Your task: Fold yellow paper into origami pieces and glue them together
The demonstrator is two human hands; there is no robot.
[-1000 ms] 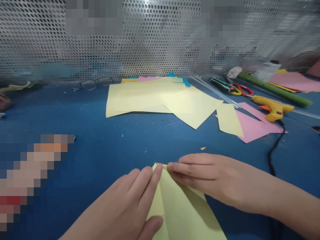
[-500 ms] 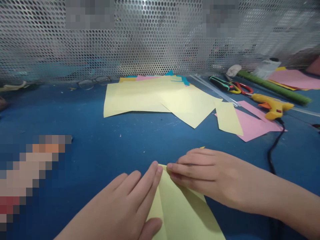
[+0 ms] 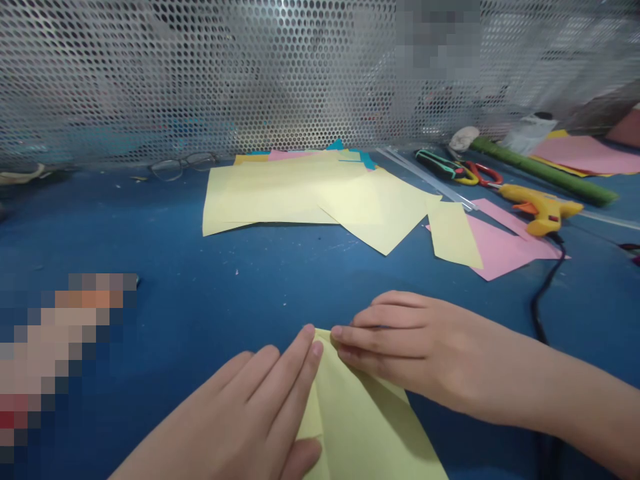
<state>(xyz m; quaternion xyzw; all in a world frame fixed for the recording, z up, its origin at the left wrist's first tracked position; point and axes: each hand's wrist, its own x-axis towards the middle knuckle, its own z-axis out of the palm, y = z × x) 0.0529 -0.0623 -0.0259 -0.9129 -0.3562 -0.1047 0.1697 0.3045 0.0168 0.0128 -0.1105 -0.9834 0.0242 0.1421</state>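
Note:
A folded sheet of light yellow paper [image 3: 367, 413] lies at the bottom centre, narrowing to a point at its far end, with a crease down its left part. My left hand [image 3: 240, 413] rests flat over its left side, fingers stretched toward the tip and thumb on the paper near the crease. From the right, my right hand [image 3: 410, 340] reaches across the sheet. Its fingers are close together, and their tips pinch the right edge just beside the point. The paper's left edge is hidden beneath my left hand.
Yellow sheets [image 3: 280, 193] lie ahead on the blue table [image 3: 165, 267]. Pink paper [image 3: 510, 250], a yellow glue gun [image 3: 543, 207] with a black cord [image 3: 537, 300], scissors [image 3: 485, 173], clear sticks [image 3: 425, 177] and a green roll [image 3: 545, 170] are at right. Eyeglasses [image 3: 185, 165] lie by the perforated screen [image 3: 300, 80].
My left index fingertip has shifted slightly back from the paper's point. Both hands stay on the folded sheet; the whole view has shifted a little.

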